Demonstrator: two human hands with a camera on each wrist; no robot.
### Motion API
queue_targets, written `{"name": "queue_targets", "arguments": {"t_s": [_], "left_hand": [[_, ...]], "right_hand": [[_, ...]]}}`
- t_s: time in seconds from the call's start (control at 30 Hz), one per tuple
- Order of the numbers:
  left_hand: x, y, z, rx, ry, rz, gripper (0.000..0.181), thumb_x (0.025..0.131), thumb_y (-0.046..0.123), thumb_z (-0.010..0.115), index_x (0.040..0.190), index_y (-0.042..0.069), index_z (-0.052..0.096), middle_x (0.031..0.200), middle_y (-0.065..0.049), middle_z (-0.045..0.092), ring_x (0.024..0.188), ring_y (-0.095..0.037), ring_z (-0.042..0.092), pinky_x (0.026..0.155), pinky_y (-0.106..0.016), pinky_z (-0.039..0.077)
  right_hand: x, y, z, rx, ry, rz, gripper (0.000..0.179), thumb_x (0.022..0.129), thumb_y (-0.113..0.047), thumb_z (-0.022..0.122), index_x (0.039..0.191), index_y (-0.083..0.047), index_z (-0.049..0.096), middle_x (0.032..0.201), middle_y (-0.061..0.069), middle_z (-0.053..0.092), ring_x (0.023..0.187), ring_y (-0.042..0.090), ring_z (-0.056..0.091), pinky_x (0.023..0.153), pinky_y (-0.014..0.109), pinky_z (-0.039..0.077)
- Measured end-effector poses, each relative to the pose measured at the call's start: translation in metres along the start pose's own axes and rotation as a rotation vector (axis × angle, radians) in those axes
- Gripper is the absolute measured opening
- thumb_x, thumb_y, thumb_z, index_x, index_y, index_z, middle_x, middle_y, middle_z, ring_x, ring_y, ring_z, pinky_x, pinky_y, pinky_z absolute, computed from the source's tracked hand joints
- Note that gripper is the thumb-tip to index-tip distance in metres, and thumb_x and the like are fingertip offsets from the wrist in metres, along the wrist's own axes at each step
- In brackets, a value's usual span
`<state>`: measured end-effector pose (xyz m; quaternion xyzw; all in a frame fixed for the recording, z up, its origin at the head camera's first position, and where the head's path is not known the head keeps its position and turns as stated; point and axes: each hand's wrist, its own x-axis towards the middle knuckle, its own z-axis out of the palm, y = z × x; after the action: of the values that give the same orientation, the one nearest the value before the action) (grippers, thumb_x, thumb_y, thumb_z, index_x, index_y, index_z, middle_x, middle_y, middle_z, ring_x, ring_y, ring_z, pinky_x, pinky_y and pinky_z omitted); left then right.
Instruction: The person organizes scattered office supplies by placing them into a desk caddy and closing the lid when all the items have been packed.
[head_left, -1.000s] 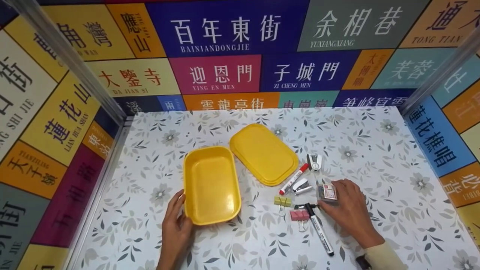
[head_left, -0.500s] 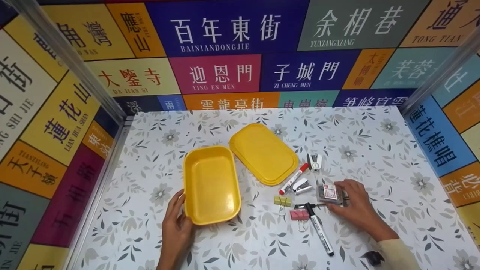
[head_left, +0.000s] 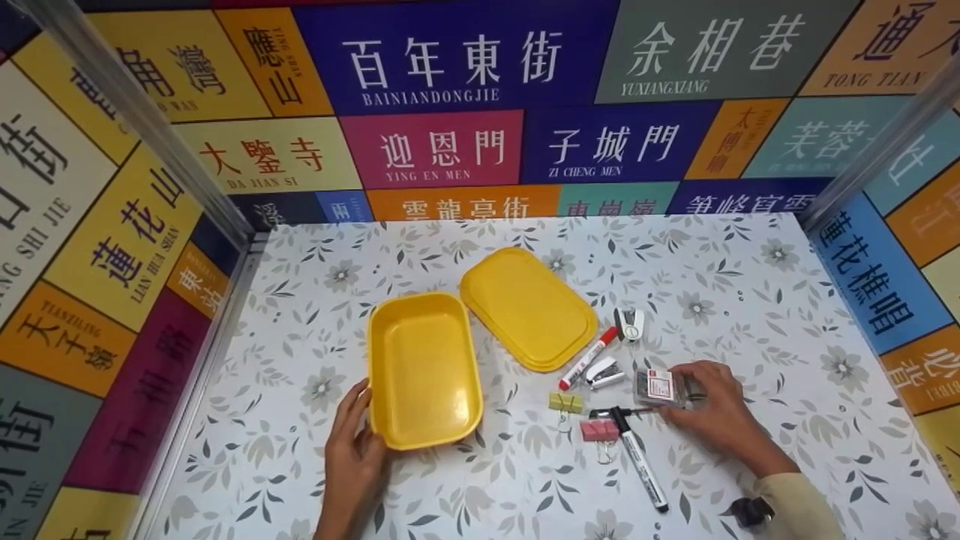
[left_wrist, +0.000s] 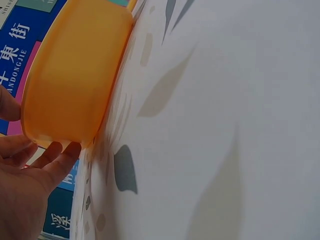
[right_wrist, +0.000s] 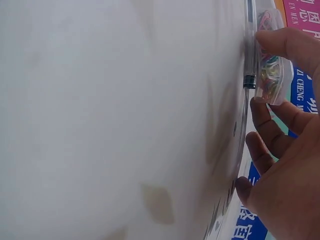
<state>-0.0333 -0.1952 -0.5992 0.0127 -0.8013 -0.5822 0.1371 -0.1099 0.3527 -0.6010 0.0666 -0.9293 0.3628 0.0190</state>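
Observation:
On the patterned table, my left hand holds the lower left corner of an empty yellow plastic box. In the left wrist view the thumb is at one side of the box wall and the fingertips touch its lower end. My right hand holds the right end of a small clear case with a white label, between thumb and fingers. The right wrist view shows coloured paper clips inside this case. Beside it lies a slim pen, partly hidden in the head view.
A yellow lid lies behind the box. Near the right hand are a red marker, a black marker, a small white stapler, a white-and-black tool, a yellow binder clip and a pink binder clip. Printed panels surround the table.
My right hand has slid a little to the right along the clear case, uncovering more of it. The case stays in about the same spot. Left hand and yellow box have not moved.

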Motion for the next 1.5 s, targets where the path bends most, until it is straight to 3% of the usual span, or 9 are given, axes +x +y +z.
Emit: {"name": "queue_targets", "arguments": {"t_s": [0.17,0.4,0.57,0.7,0.83,0.93,1.07,1.2,1.5], "left_hand": [[0.001,0.005,0.002,0.013,0.005,-0.051,0.070,0.084,-0.017,0.054,0.148,0.009,0.051,0.157,0.000,0.041,0.140,-0.018,0.043,0.099,-0.011,0.049],[0.000,0.033,0.001,-0.020,0.009,-0.036,0.065,0.084,-0.019,0.052,0.146,-0.003,0.049,0.156,-0.015,0.041,0.140,-0.030,0.043,0.101,-0.013,0.048],[0.000,0.020,0.001,-0.015,0.008,-0.034,0.068,0.083,-0.019,0.052,0.148,0.000,0.049,0.157,-0.012,0.040,0.141,-0.028,0.042,0.098,-0.011,0.049],[0.000,0.003,0.001,-0.039,0.007,-0.018,0.071,0.083,-0.019,0.053,0.149,0.006,0.049,0.158,-0.007,0.039,0.143,-0.025,0.040,0.101,-0.013,0.049],[0.000,0.000,0.001,-0.052,0.008,-0.017,0.071,0.085,-0.017,0.055,0.149,0.012,0.050,0.158,-0.001,0.040,0.142,-0.020,0.041,0.103,-0.016,0.049],[0.000,0.007,0.002,-0.040,0.015,-0.031,0.070,0.085,-0.017,0.054,0.149,0.010,0.051,0.158,-0.001,0.041,0.141,-0.019,0.043,0.102,-0.014,0.048],[-0.001,0.024,0.001,-0.040,0.028,-0.006,0.067,0.082,-0.020,0.053,0.146,0.000,0.052,0.156,-0.012,0.043,0.140,-0.028,0.044,0.097,-0.013,0.051],[-0.001,0.039,-0.001,-0.039,0.030,0.011,0.064,0.081,-0.020,0.054,0.143,-0.005,0.052,0.153,-0.019,0.044,0.138,-0.036,0.045,0.094,-0.013,0.052],[-0.002,0.039,0.000,-0.054,0.026,-0.015,0.065,0.082,-0.020,0.054,0.144,-0.003,0.052,0.154,-0.016,0.043,0.140,-0.032,0.044,0.098,-0.015,0.052]], "right_hand": [[0.000,0.000,-0.002,0.028,0.028,-0.007,0.055,0.068,-0.016,0.092,0.114,-0.011,0.065,0.124,0.009,0.053,0.122,0.026,0.036,0.100,0.042,0.031],[0.001,-0.001,-0.001,0.088,0.077,-0.036,0.057,0.067,-0.007,0.091,0.116,-0.008,0.062,0.123,0.006,0.054,0.120,0.018,0.037,0.100,0.017,0.028],[0.004,-0.009,0.002,0.132,0.100,-0.080,0.059,0.066,0.000,0.089,0.117,-0.009,0.061,0.126,0.005,0.051,0.120,0.011,0.038,0.102,0.011,0.028],[0.007,-0.018,0.004,0.172,0.098,-0.126,0.060,0.066,0.002,0.090,0.118,-0.008,0.060,0.126,0.003,0.052,0.123,0.007,0.037,0.103,0.009,0.028],[0.010,-0.027,0.006,0.180,0.081,-0.137,0.061,0.067,-0.001,0.091,0.118,-0.011,0.060,0.127,0.000,0.051,0.125,0.006,0.037,0.105,0.008,0.027],[0.013,-0.034,0.008,0.183,0.085,-0.183,0.062,0.066,0.002,0.091,0.119,-0.009,0.060,0.126,0.002,0.053,0.124,0.010,0.038,0.106,0.010,0.027],[0.018,-0.048,0.009,0.196,0.100,-0.293,0.064,0.062,0.011,0.089,0.118,-0.001,0.059,0.122,0.013,0.055,0.120,0.018,0.040,0.105,0.010,0.030],[0.020,-0.071,0.006,0.215,0.091,-0.343,0.063,0.061,0.015,0.086,0.116,0.004,0.058,0.121,0.019,0.055,0.119,0.021,0.043,0.107,0.009,0.030],[0.025,-0.099,0.008,0.271,0.048,-0.397,0.062,0.063,0.015,0.085,0.119,0.006,0.059,0.123,0.023,0.054,0.120,0.025,0.046,0.109,0.012,0.033]]}}
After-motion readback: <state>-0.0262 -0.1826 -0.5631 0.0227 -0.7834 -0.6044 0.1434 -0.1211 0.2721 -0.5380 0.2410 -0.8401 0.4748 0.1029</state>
